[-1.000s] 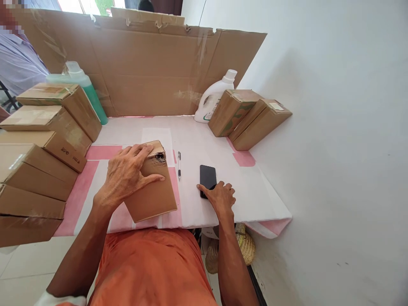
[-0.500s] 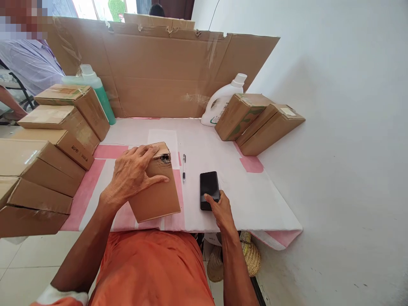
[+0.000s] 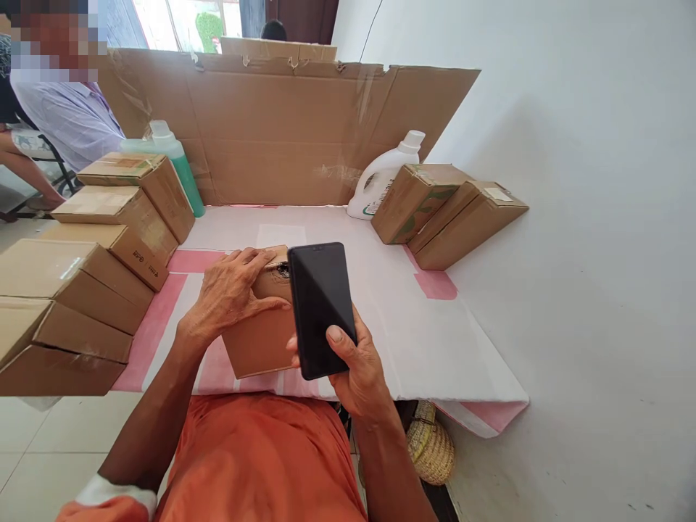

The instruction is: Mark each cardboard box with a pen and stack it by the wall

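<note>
A small brown cardboard box [image 3: 261,337] with a torn hole near its far corner lies on the white and pink table cover [image 3: 429,333] in front of me. My left hand [image 3: 231,293] rests flat on top of it, fingers spread over its far edge. A black phone [image 3: 320,308] with a dark screen is lifted above the table, in front of the box. My right hand [image 3: 356,366] grips its lower end, thumb on the screen. The pen that lay beside the box is hidden behind the phone.
Several brown boxes [image 3: 81,279] are stacked along the left. Two more boxes [image 3: 446,210] lean at the back right beside a white jug [image 3: 383,177]. A green bottle [image 3: 177,159] and a cardboard screen [image 3: 283,130] stand behind. A seated person [image 3: 65,116] is far left; a woven basket [image 3: 432,446] sits below.
My right hand has picked the phone up off the table and raised it toward me, over the box and pen. The left hand stays on the box.
</note>
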The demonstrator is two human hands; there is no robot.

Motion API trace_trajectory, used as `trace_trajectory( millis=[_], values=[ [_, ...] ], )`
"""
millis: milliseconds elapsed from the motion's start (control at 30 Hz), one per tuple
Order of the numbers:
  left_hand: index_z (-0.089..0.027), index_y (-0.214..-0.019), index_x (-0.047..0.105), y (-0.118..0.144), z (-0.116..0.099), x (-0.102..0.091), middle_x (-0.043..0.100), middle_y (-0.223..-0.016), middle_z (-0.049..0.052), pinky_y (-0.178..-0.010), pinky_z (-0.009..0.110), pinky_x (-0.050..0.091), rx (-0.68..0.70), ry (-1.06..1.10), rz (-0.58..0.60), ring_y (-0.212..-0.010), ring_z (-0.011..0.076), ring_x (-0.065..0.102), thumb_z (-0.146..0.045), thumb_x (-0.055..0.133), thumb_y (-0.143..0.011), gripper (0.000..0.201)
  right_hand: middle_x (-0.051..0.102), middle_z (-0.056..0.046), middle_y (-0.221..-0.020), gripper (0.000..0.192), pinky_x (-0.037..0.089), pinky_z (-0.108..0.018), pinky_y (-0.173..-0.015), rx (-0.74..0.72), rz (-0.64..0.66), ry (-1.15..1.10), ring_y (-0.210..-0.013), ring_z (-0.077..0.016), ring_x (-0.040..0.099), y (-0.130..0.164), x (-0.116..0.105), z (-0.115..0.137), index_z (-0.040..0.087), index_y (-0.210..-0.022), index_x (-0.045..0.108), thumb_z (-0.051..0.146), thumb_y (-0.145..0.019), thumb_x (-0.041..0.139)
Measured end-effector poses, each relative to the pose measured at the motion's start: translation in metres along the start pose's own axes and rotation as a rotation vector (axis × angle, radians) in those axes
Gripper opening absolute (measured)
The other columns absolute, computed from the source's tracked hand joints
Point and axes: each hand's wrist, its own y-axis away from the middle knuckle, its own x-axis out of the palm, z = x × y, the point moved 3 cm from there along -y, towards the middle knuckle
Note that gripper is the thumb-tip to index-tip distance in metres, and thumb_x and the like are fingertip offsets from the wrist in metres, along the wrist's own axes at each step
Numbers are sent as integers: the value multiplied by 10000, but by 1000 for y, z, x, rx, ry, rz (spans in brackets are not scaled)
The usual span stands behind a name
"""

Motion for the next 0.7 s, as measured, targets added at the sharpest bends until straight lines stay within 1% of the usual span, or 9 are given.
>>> trace_trajectory(
  millis=[100,167,200,367,433,500,600,700],
  values=[
    [-225,-1404,626,1,0,-1,729,-1302,124,-942,437,525,9,8,-12,-1160,342,692,-427,724,-938,517,805,-45,-904,626,672,-350,-603,-57,31,-51,-779,-253,810,-9,15,-7,261,-1348,575,724,-937,668],
    [-232,-1382,635,2,-1,-2,733,-1282,116,-935,428,524,7,14,-17,-1152,334,694,-360,708,-932,473,802,-57,-920,681,684,-388,-632,-60,50,-92,-821,-274,812,-13,19,-15,260,-1354,586,807,-949,559],
    [-233,-1370,640,2,-1,-2,734,-1272,115,-932,423,523,7,16,-17,-1149,331,695,-338,703,-926,461,801,-62,-922,709,688,-404,-644,-57,53,-103,-836,-283,812,-15,19,-18,260,-1349,592,836,-938,538],
    [-222,-1302,672,4,-2,-1,740,-1187,123,-929,424,530,5,31,-25,-1131,335,695,-292,663,-924,385,793,-69,-947,815,695,-473,-688,-53,27,-102,-897,-315,806,-16,19,-25,291,-1358,596,931,-860,520],
    [-210,-1235,700,4,-1,-1,740,-1167,130,-937,426,531,-1,35,-25,-1127,336,696,-278,634,-933,317,787,-74,-957,833,695,-488,-702,-49,32,-88,-928,-323,801,-16,20,-25,292,-1341,613,950,-841,516],
    [-202,-1203,713,5,-1,-1,739,-1174,139,-947,429,532,0,41,-27,-1130,338,696,-298,624,-942,292,783,-79,-962,827,695,-494,-711,-45,42,-82,-946,-327,798,-16,21,-26,286,-1306,637,955,-834,519],
    [-203,-1257,704,6,-2,-2,736,-1213,141,-954,431,536,9,49,-45,-1128,338,698,-341,633,-949,345,782,-78,-963,791,693,-492,-722,-34,64,-105,-953,-325,797,-15,22,-28,289,-1287,654,935,-847,535],
    [-220,-1314,683,8,-2,-2,732,-1251,129,-963,420,535,6,35,-53,-1127,325,701,-334,648,-945,388,782,-69,-936,788,691,-497,-726,-27,64,-114,-934,-324,799,-12,22,-28,292,-1300,651,929,-846,549]
  ],
)
